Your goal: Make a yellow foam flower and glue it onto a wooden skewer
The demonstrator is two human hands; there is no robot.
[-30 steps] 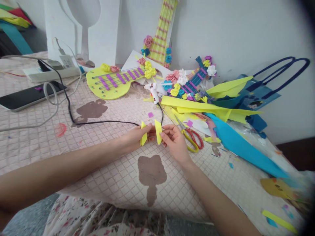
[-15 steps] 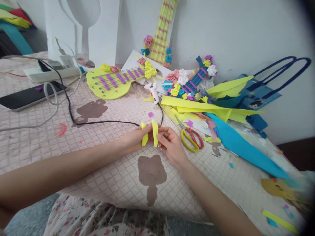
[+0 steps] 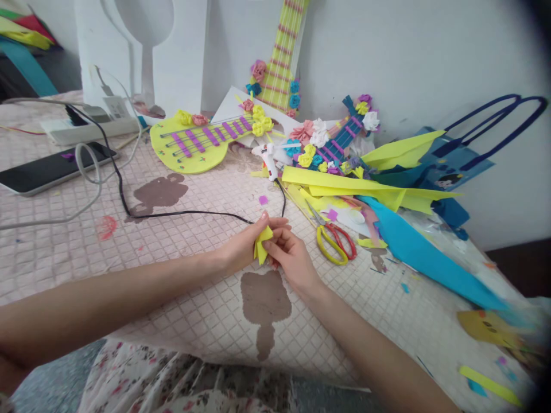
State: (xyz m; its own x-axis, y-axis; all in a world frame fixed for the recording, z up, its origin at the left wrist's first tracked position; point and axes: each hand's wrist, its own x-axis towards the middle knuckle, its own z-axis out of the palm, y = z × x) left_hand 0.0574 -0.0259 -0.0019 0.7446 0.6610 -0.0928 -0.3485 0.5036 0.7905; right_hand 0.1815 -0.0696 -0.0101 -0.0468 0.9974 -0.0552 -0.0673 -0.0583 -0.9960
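While I am pinching the folded yellow foam piece [image 3: 263,248] between both closed hands, left hand [image 3: 241,246] and right hand [image 3: 289,259], just left of the scissors [image 3: 333,238], uneven pressure is risking a crooked crease or slip.

Scissors [image 3: 336,243], glue gun [image 3: 270,159], yellow foam guitar [image 3: 202,142], phone [image 3: 47,169], blue bag [image 3: 456,163]

Three foam guitars [image 3: 202,143], one pair of scissors [image 3: 333,241], one phone [image 3: 47,169], two hands [image 3: 241,246].
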